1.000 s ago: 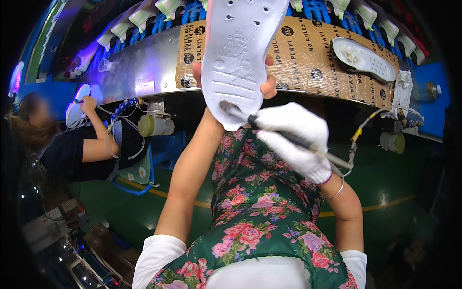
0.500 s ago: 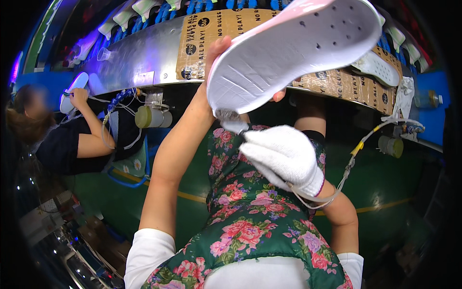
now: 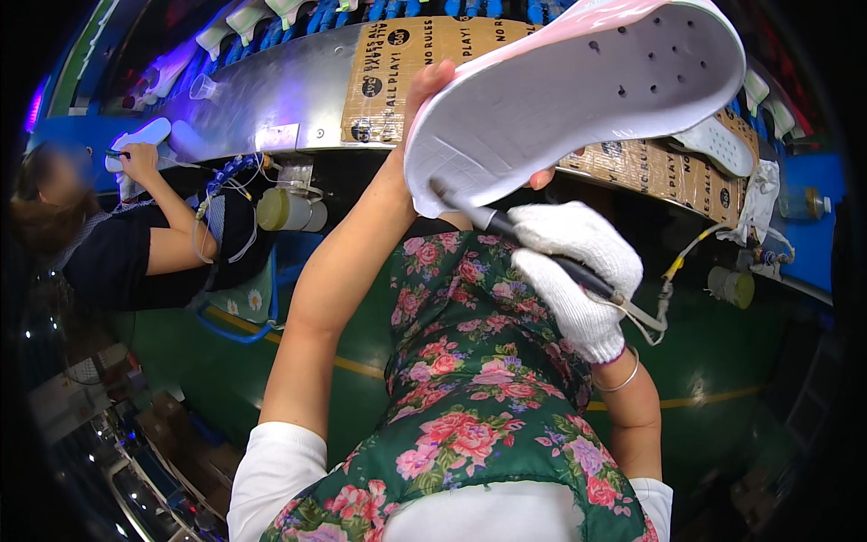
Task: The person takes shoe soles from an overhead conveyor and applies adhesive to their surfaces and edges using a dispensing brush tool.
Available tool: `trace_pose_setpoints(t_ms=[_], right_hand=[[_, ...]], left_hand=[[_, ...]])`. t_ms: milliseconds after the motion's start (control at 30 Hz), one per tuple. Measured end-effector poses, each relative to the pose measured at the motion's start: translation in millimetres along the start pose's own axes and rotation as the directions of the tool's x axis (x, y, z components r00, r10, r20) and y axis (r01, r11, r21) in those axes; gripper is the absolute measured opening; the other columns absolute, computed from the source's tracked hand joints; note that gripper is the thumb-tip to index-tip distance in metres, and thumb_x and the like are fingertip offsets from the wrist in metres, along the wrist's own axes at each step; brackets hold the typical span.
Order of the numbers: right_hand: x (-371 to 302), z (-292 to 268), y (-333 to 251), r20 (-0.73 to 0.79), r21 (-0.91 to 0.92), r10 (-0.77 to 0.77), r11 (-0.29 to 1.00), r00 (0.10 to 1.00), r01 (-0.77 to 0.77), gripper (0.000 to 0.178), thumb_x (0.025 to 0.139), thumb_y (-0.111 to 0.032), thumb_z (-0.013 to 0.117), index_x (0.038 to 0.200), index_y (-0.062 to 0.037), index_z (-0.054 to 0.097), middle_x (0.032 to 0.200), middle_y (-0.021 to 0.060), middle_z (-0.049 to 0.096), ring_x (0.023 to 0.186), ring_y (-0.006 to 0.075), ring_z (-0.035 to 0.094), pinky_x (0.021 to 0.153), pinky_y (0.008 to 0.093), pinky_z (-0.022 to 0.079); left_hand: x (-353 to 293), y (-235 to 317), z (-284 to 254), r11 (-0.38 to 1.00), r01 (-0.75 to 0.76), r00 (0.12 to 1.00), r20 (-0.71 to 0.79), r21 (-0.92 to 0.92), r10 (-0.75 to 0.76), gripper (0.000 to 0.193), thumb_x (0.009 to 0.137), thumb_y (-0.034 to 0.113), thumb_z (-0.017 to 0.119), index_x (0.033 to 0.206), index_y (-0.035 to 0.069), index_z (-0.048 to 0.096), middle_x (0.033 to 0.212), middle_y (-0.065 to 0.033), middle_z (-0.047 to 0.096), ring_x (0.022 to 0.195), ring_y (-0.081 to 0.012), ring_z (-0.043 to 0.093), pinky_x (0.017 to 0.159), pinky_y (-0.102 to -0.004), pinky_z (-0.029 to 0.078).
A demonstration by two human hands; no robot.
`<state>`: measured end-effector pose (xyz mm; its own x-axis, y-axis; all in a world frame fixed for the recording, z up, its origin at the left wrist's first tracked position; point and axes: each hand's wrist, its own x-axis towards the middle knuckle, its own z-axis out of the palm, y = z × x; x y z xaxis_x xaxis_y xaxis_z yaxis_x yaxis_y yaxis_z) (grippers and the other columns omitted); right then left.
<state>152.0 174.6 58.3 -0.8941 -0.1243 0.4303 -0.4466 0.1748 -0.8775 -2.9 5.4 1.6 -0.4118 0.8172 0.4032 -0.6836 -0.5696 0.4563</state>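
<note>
A white shoe sole (image 3: 560, 108) with a pink side is tilted up in front of me, its broad far end dotted with small holes. My left hand (image 3: 428, 88), bare, grips it from behind; the palm is hidden, and some fingertips show past both edges. In a white knitted glove, my right hand (image 3: 582, 262) is closed around the dark handle of a brush (image 3: 495, 222). A thin pale tube runs from the handle's rear end. The brush tip meets the sole's narrow near end, close to its rim. Wet, glossy streaks show on that surface.
Beyond lies a metal bench (image 3: 271, 90) partly covered by a cardboard sheet (image 3: 388, 99), with another white sole (image 3: 718, 149) at right. A plastic cup (image 3: 203, 88), white cloth (image 3: 761, 194) and bottle (image 3: 804, 205) sit nearby. At left, a co-worker's hand (image 3: 140, 163) works on a sole.
My gloved hand has turned and shifted right, showing more of the brush handle. The brush tip has moved from the near rim onto the sole's face. The sole has shifted slightly right.
</note>
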Motion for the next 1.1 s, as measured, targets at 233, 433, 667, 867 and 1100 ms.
trace_pose_setpoints(t_ms=[233, 433, 667, 867, 1100], right_hand=[[-5, 3, -1, 0.085, 0.127, 0.032, 0.991, 0.996, -0.043, 0.025, 0.079, -0.001, 0.083, 0.103, -0.0029, 0.077, 0.104, 0.0119, 0.077, 0.089, 0.0252, 0.073, 0.079, 0.0359, 0.058], [-9, 11, 1, 0.158, 0.004, -0.046, 0.999, 0.986, 0.046, 0.024, 0.079, -0.001, 0.084, 0.102, -0.0025, 0.077, 0.104, 0.0129, 0.076, 0.089, 0.0253, 0.073, 0.078, 0.0351, 0.057], [-16, 13, 4, 0.186, 0.315, 0.33, 0.872, 0.926, -0.374, 0.02, 0.086, 0.001, 0.079, 0.105, 0.0013, 0.076, 0.107, 0.0115, 0.076, 0.094, 0.0171, 0.072, 0.084, 0.03, 0.057], [14, -24, 15, -0.07, 0.053, 0.235, 0.971, 0.97, -0.231, 0.02, 0.086, 0.0, 0.078, 0.106, 0.0014, 0.076, 0.101, 0.0099, 0.077, 0.09, 0.0159, 0.072, 0.081, 0.03, 0.058], [45, -78, 29, -0.113, -0.612, -0.307, 0.771, 0.945, 0.177, 0.016, 0.082, -0.002, 0.077, 0.097, -0.0046, 0.074, 0.095, 0.0131, 0.074, 0.084, 0.0316, 0.071, 0.075, 0.0398, 0.056]], left_hand=[[-8, -1, 1, 0.967, 0.083, 0.991, -0.083, -0.241, -0.105, 0.099, 0.087, 0.072, 0.058, 0.156, 0.005, 0.037, 0.137, -0.038, 0.043, 0.1, -0.0477, 0.062, 0.075, -0.0463, 0.063], [-13, -6, -4, 0.967, 0.087, 0.978, -0.162, -0.239, -0.128, 0.097, 0.087, 0.074, 0.055, 0.154, 0.005, 0.044, 0.134, -0.0402, 0.049, 0.09, -0.0463, 0.065, 0.064, -0.0422, 0.061], [-18, -14, 1, 0.957, -0.003, 0.96, -0.268, -0.289, -0.078, 0.09, 0.093, 0.069, 0.049, 0.152, 0.001, 0.043, 0.131, -0.0372, 0.057, 0.087, -0.0475, 0.068, 0.076, -0.0495, 0.058], [-20, -39, 21, 0.96, -0.173, 0.731, -0.682, -0.22, -0.024, 0.085, 0.101, 0.064, 0.033, 0.158, 0.001, 0.034, 0.139, -0.0364, 0.054, 0.115, -0.0496, 0.064, 0.089, -0.0586, 0.059], [-27, -75, 11, 0.959, -0.043, 0.912, -0.402, -0.279, -0.076, 0.088, 0.097, 0.067, 0.038, 0.159, 0.004, 0.033, 0.138, -0.0347, 0.054, 0.103, -0.0485, 0.069, 0.087, -0.0581, 0.059]])
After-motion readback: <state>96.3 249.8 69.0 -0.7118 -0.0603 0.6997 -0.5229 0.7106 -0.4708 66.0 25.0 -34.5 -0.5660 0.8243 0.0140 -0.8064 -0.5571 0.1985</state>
